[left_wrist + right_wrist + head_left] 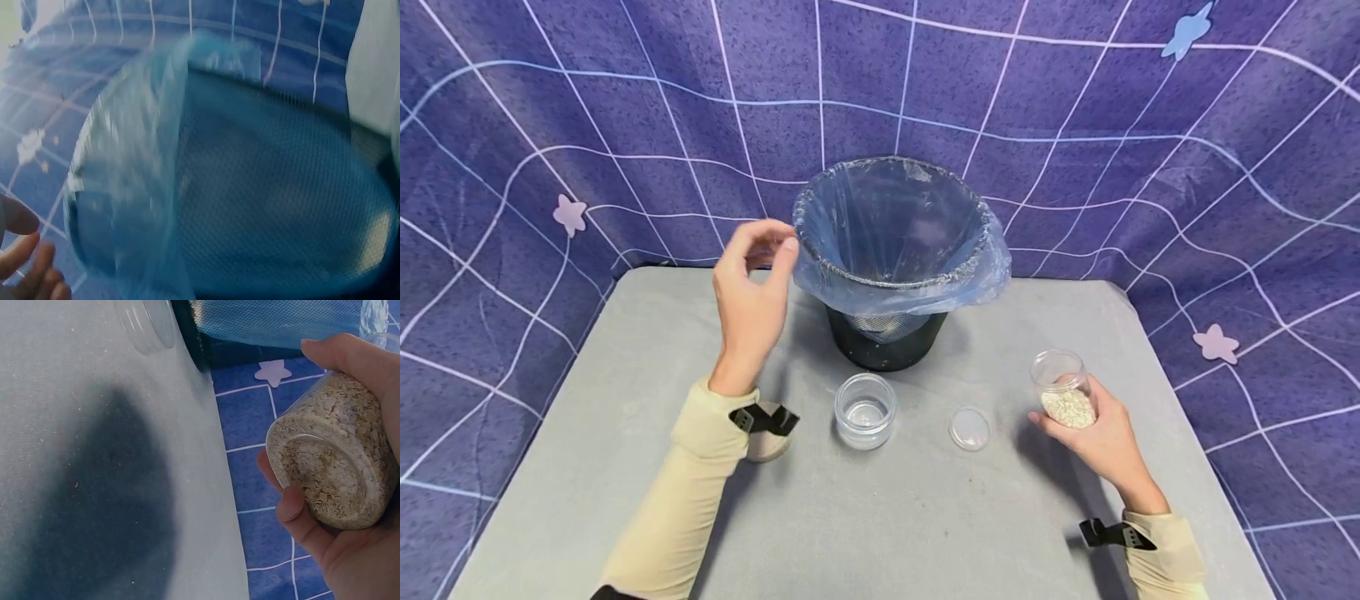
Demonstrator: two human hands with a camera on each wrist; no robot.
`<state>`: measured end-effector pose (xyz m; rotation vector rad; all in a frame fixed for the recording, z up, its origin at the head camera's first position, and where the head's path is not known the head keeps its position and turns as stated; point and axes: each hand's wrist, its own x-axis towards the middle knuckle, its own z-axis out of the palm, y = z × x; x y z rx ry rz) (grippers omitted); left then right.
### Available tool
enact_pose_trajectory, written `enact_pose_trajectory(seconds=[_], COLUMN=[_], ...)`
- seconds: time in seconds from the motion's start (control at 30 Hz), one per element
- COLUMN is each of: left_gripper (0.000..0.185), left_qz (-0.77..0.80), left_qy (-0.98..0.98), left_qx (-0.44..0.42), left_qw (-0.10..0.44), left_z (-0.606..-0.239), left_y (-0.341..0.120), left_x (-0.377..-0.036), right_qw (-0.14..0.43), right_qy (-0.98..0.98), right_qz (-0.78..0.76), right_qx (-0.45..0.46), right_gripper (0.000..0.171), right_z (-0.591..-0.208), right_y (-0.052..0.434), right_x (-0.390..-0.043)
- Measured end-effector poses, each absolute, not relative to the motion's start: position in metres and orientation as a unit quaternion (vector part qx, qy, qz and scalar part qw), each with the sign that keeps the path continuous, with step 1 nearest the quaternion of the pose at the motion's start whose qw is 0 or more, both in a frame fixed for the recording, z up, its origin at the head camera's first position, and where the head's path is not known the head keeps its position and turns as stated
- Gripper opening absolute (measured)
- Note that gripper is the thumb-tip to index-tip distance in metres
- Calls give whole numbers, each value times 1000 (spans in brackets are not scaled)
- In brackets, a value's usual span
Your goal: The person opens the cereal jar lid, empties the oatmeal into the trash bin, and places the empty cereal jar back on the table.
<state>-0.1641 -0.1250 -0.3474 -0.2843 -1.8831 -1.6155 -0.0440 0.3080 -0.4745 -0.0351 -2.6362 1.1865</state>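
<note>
My right hand [1101, 437] grips a clear jar [337, 450] partly filled with oat flakes [1070, 408], held above the right part of the table. The jar tilts, and no lid covers its mouth. Beside the left rim of a black mesh bin [887, 342], my left hand [751, 300] hovers with loosely bent fingers and nothing visible in them. A thin blue bag [895, 217] lines the bin and folds over its rim. In the left wrist view, the fingers [40, 269] stand apart from the bag.
An uncovered clear jar [865, 412] stands in front of the bin. A clear round lid [970, 428] lies to its right on the grey table [925, 533]. Under my left wrist is a round beige-looking container [767, 448], partly hidden. A purple curtain [700, 125] surrounds the table.
</note>
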Motion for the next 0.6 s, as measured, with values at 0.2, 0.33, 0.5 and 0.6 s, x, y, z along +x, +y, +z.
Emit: enact_pose_trajectory(seconds=[0.2, 0.33, 0.5, 0.6], left_gripper=[37, 41, 44, 48], left_qz=[-616, -621, -616, -617], left_qy=[-737, -749, -763, -767], left_qx=[-61, -37, -12, -12], left_qw=[272, 228, 197, 174], left_z=[-343, -336, -325, -322], left_y=[-139, -141, -139, -136], left_x=[-195, -211, -227, -235], right_qw=[128, 131, 133, 133], right_qy=[-905, -907, -907, -906], right_qz=[407, 400, 399, 401], right_qx=[-10, -9, -1, 8], right_gripper=[50, 50, 50, 49], right_z=[-473, -472, -467, -463], right_y=[308, 308, 308, 307], right_x=[-47, -49, -53, -56])
